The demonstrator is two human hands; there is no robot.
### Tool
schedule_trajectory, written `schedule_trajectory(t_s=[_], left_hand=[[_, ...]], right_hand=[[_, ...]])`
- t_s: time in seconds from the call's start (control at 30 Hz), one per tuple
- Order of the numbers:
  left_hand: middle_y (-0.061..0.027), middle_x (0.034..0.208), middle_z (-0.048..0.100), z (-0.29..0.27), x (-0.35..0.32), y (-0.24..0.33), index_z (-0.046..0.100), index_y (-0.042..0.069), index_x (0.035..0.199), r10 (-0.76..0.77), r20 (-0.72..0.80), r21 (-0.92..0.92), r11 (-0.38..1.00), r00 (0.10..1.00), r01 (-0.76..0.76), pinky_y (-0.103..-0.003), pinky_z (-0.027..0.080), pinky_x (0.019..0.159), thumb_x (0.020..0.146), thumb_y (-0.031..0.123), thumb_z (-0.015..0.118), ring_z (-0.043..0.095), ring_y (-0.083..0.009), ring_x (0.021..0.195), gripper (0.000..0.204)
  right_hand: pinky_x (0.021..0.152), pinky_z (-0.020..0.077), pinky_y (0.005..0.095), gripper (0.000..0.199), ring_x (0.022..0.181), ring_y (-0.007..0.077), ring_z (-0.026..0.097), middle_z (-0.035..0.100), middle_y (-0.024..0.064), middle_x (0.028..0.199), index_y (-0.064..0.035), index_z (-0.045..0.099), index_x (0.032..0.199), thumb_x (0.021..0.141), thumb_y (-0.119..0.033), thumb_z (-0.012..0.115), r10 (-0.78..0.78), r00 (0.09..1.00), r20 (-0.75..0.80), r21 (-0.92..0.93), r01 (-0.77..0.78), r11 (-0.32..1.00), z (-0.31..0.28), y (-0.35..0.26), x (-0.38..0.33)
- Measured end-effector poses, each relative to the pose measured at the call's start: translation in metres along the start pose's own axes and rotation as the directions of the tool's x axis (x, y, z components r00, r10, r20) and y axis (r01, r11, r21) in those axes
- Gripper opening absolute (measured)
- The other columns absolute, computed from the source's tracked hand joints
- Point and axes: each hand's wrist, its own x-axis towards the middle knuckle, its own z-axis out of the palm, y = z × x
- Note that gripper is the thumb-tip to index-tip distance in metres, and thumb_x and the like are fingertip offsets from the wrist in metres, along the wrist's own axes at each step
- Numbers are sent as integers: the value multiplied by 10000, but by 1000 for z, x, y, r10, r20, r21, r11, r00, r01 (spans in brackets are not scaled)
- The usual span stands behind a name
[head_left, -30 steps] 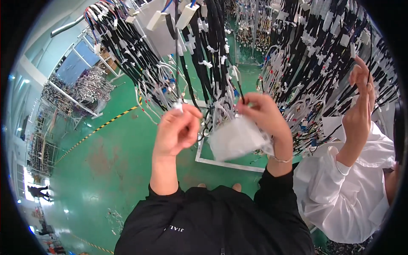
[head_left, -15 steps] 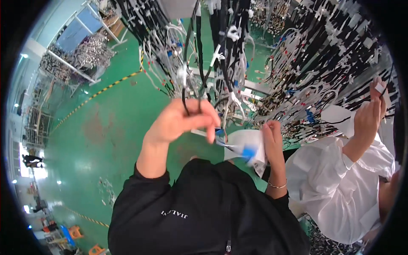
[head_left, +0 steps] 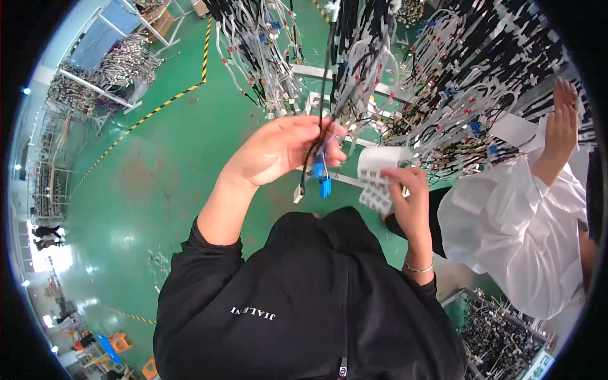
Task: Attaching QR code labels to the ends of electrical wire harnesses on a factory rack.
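My left hand (head_left: 278,149) has its fingers curled round dark wires that hang down from above. Below the fingers dangle their ends: a blue connector (head_left: 325,187) and, beside it, a small whitish connector (head_left: 299,193). To the right, my right hand (head_left: 411,193) pinches a curled white sheet of labels (head_left: 377,183) between thumb and fingers. Rows of small greyish labels show on its lower part. The sheet is close to the blue connector but apart from it.
Dense bundles of black and grey wire harnesses (head_left: 361,69) hang ahead and to the right. At right, a co-worker in a white garment (head_left: 513,234) has raised hands (head_left: 560,126) at the bundles. A bin of wire parts (head_left: 500,335) stands lower right. Yellow-black tape (head_left: 152,114) crosses the green floor.
My left hand has risen slightly, and the blue connector now hangs straight below it instead of lying near the sheet. The sheet has turned, showing its label rows. The co-worker's hands have moved up.
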Motion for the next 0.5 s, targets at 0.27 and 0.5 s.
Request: schedule_trajectory(t_s=[0.27,0.5], left_hand=[[-125,1200,646,56,-10,4,654,-20,1152,143,308,908,251,941,-335,-350,410,1010,960,144,572,543,-234,1180,265],[-66,1083,534,9,-71,-12,537,50,1170,832,-266,928,358,486,-105,-282,437,802,875,132,694,521,-155,970,344]], right_hand=[[849,476,283,420,969,133,588,630,57,1047,12,589,1179,870,-241,720,23,883,470,662,-369,652,34,-81,8],[879,467,267,258,975,110,597,675,57,1101,2,669,1134,886,-22,604,15,894,448,846,-429,318,46,-108,9]])
